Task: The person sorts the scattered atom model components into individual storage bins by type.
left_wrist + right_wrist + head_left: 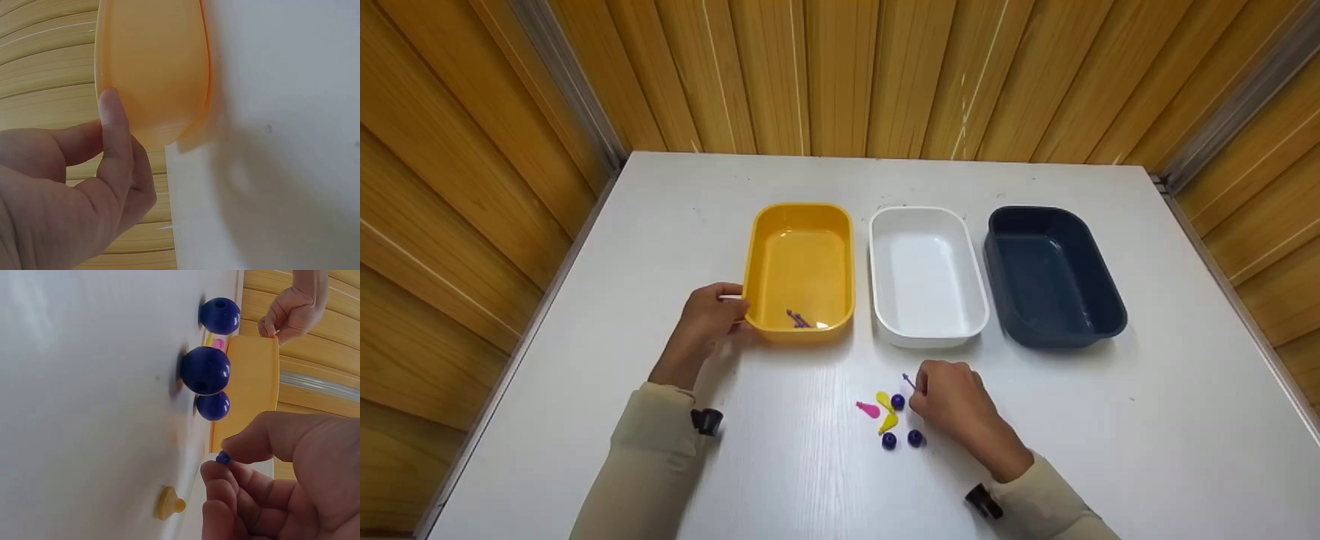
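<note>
My left hand (711,315) grips the near-left rim of the yellow bin (802,259); the left wrist view shows the fingers on that rim. Inside the yellow bin, near its front wall, lie several thin purple pieces (798,320). My right hand (956,397) is in front of the white bin and pinches a small purple stick-like piece (909,382) between thumb and index finger. Only its knobbed end (223,458) shows in the right wrist view. Beside the right hand lie purple beads (915,437), a pink drop-shaped piece (868,409) and yellow drop-shaped pieces (889,423).
To the right of the yellow bin stands a white bin (928,285), then a dark blue bin (1054,277). All are on a white table (675,217) bounded by wood-patterned panels (840,75) at the back and sides.
</note>
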The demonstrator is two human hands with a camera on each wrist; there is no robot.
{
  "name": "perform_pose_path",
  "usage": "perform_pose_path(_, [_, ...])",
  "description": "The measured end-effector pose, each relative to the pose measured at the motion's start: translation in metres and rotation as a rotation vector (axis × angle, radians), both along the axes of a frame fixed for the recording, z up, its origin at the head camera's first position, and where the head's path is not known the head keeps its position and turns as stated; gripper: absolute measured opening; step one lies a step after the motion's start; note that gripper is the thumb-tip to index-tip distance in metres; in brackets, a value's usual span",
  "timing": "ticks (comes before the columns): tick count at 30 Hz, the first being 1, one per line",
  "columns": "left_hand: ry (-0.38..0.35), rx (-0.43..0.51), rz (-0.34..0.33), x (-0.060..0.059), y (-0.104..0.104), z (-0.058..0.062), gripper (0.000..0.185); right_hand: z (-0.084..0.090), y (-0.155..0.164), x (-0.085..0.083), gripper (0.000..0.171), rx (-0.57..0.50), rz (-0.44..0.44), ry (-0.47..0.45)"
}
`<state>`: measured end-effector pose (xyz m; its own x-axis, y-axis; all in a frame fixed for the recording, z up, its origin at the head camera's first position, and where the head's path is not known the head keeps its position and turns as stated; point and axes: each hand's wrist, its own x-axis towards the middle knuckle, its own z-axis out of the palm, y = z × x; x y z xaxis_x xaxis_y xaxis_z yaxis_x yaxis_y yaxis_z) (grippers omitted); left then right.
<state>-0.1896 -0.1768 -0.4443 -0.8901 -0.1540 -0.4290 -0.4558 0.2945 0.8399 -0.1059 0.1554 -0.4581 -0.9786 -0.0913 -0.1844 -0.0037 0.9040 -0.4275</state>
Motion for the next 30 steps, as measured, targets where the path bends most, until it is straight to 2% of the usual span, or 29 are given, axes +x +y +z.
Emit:
perform_pose_path(5, [0.003, 0.000, 0.001, 0.000, 0.000, 0.001, 0.041, 0.005, -0.005, -0.003, 0.008, -0.018, -0.009, 0.009])
perform_pose_path(15, [-0.017, -0.006, 0.008, -0.001, 0.001, 0.000, 0.041, 0.013, -0.019, -0.012, 0.007, -0.056, 0.009, 0.136])
perform_pose_path(25, [-0.045, -0.027, 0.011, -0.001, 0.000, 0.000, 0.042, 0.023, -0.042, -0.029, 0.006, -0.122, 0.107, 0.351])
perform_pose_path(30, [-0.014, 0.011, 0.012, -0.001, 0.000, 0.000, 0.040, 0.029, -0.048, -0.036, 0.006, -0.116, 0.120, 0.374])
